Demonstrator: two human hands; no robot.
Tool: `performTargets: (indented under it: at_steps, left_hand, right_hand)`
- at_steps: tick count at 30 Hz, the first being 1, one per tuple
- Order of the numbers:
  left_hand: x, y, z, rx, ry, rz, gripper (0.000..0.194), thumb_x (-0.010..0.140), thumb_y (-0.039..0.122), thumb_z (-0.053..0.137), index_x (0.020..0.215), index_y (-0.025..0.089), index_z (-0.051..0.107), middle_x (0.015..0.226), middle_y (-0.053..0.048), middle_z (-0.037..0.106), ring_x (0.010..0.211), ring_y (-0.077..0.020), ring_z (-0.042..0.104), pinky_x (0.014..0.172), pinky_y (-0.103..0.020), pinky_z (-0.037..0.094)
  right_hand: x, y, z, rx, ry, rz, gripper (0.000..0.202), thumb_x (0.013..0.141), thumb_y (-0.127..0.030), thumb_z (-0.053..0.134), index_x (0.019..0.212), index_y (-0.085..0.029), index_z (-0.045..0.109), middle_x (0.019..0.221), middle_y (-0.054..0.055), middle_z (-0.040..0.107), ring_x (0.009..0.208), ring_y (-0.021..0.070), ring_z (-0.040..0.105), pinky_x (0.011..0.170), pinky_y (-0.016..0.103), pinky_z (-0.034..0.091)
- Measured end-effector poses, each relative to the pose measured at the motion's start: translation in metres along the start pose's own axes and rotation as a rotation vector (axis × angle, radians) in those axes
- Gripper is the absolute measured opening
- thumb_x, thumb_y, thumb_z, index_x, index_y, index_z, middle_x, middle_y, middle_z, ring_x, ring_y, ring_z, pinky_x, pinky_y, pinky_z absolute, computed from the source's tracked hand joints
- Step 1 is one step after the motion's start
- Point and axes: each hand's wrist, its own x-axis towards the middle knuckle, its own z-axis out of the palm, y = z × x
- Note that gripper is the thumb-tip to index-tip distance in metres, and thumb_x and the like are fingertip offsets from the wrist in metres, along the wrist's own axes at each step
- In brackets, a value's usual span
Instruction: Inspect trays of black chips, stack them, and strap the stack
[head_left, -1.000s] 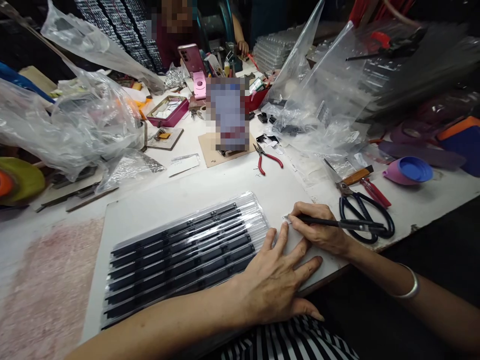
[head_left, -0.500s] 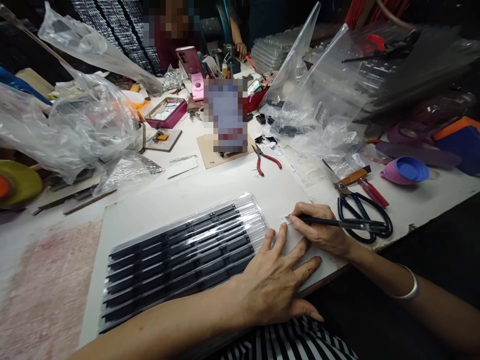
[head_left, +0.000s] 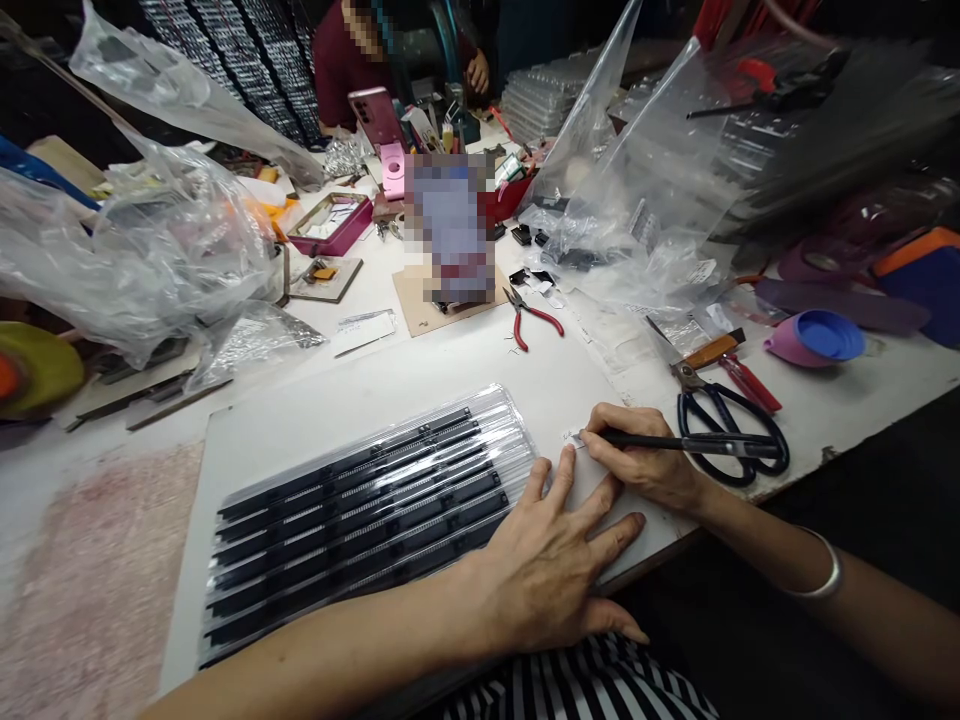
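Observation:
My right hand (head_left: 646, 460) grips a black pen (head_left: 679, 442), its tip down on a small white paper label (head_left: 569, 437) that bears a few handwritten marks. Flat on the white board, my left hand (head_left: 551, 555) has its fingers spread, and one fingertip touches the label's lower edge. Left of that hand lies a clear plastic tray (head_left: 517, 425) with several long black strips (head_left: 337, 520) in rows; my left forearm crosses its near side. Dark-handled scissors (head_left: 731, 425) lie just beyond the pen's rear end.
Red-handled pliers (head_left: 529, 318), a purple box (head_left: 334, 225) and a phone on a pink stand (head_left: 381, 120) are farther back. Clear plastic bags (head_left: 172, 230) rise at left and right. A pink and blue cup (head_left: 817, 340) sits at right. A co-worker (head_left: 352, 60) is across the table.
The marks on the label have grown as the pen moved slightly. My left hand has stayed in place. Across the table, the co-worker's body and hand have shifted.

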Motion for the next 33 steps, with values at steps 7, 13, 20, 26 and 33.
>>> performTargets:
  at_steps: [7,13,20,26,33]
  left_hand:
    - [0.0,0.001,0.0,0.001,-0.001,-0.001,0.08,0.078,0.072,0.037,0.141,0.023,0.032,0.146,-0.012,0.032,0.135,-0.0482,0.011,0.102,-0.064,0.022]
    - [0.0,0.0,-0.001,0.01,-0.004,-0.001,0.079,0.079,0.072,0.037,0.141,0.023,0.031,0.147,-0.012,0.031,0.135,-0.0481,0.013,0.102,-0.064,0.023]
    - [0.0,0.0,0.001,0.009,-0.004,-0.002,0.08,0.08,0.072,0.035,0.142,0.023,0.03,0.148,-0.012,0.028,0.135,-0.0484,0.012,0.102,-0.064,0.022]
    - [0.0,0.0,0.0,-0.001,-0.018,-0.007,0.079,0.079,0.072,0.036,0.142,0.024,0.03,0.149,-0.012,0.028,0.135,-0.0479,0.013,0.102,-0.064,0.022]
    - [0.001,0.0,0.001,-0.041,0.021,-0.087,0.088,0.075,0.077,0.034,0.143,0.023,0.026,0.15,-0.025,0.014,0.136,-0.0452,0.017,0.102,-0.058,0.027]
  right_hand:
    - [0.001,-0.001,-0.001,0.002,-0.021,0.005,0.02,0.082,-0.019,0.049,0.063,-0.02,0.044,0.055,-0.004,0.047,0.05,0.0091,0.044,0.052,0.023,0.037]
    - [0.001,0.0,-0.001,-0.026,0.006,0.017,0.019,0.082,-0.018,0.05,0.063,-0.02,0.044,0.056,-0.004,0.048,0.052,0.0099,0.046,0.055,0.024,0.037]
    - [0.001,0.0,-0.001,-0.022,0.02,0.027,0.02,0.081,-0.017,0.05,0.063,-0.02,0.044,0.056,-0.004,0.048,0.052,0.01,0.045,0.055,0.025,0.037]
    - [0.002,0.001,-0.006,0.144,-0.018,0.137,0.018,0.083,-0.021,0.052,0.065,-0.02,0.05,0.058,-0.004,0.051,0.055,0.011,0.048,0.055,0.024,0.039]
    - [0.005,0.008,-0.017,0.218,0.021,0.152,0.006,0.082,-0.022,0.058,0.076,-0.019,0.055,0.067,-0.002,0.056,0.061,0.0116,0.052,0.056,0.023,0.041]
